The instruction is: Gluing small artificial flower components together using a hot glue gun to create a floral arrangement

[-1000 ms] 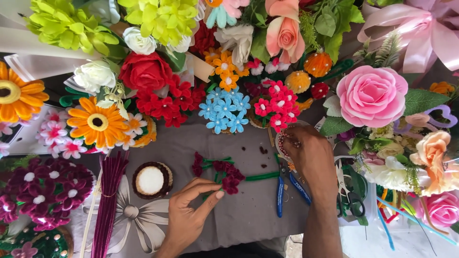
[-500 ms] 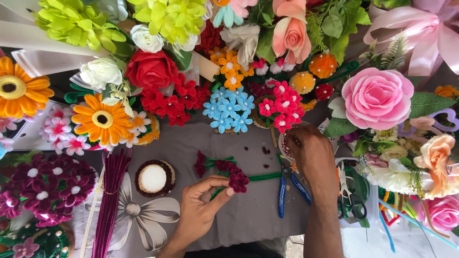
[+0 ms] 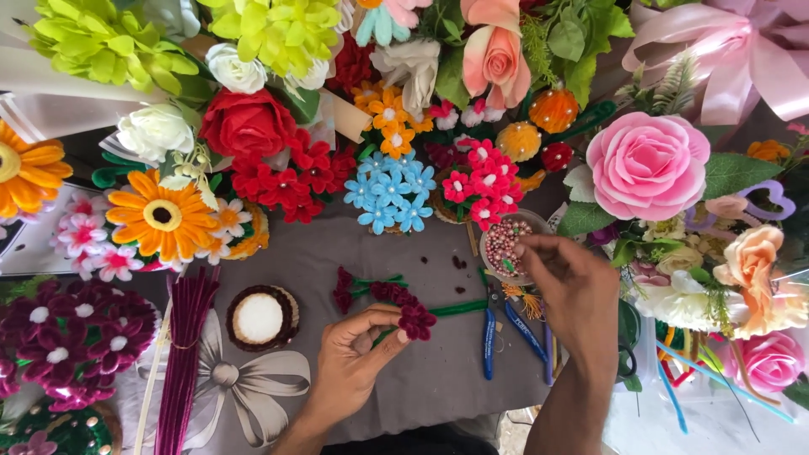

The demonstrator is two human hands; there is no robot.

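My left hand point(image 3: 358, 354) pinches a small dark red pipe-cleaner flower point(image 3: 416, 320) on a green stem point(image 3: 459, 308), near the middle of the grey cloth point(image 3: 438, 379). More dark red blossoms point(image 3: 362, 291) of the same sprig lie just above it. My right hand point(image 3: 569, 286) reaches into a small round dish of pinkish beads point(image 3: 501, 240), fingertips at its rim; whether a bead is pinched I cannot tell. Blue-handled pliers point(image 3: 499, 333) lie between the two hands.
Handmade flowers ring the cloth: red rose point(image 3: 244, 122), orange daisy point(image 3: 160, 215), blue cluster point(image 3: 389, 190), big pink rose point(image 3: 647, 164). A bundle of magenta pipe cleaners point(image 3: 187, 354) and a round brown-rimmed white disc point(image 3: 259, 318) lie at left. Scissors point(image 3: 625, 354) sit at right.
My left hand has lifted the dark red flower slightly up and right. My right hand stays at the bead dish, fingers shifting a little over it.
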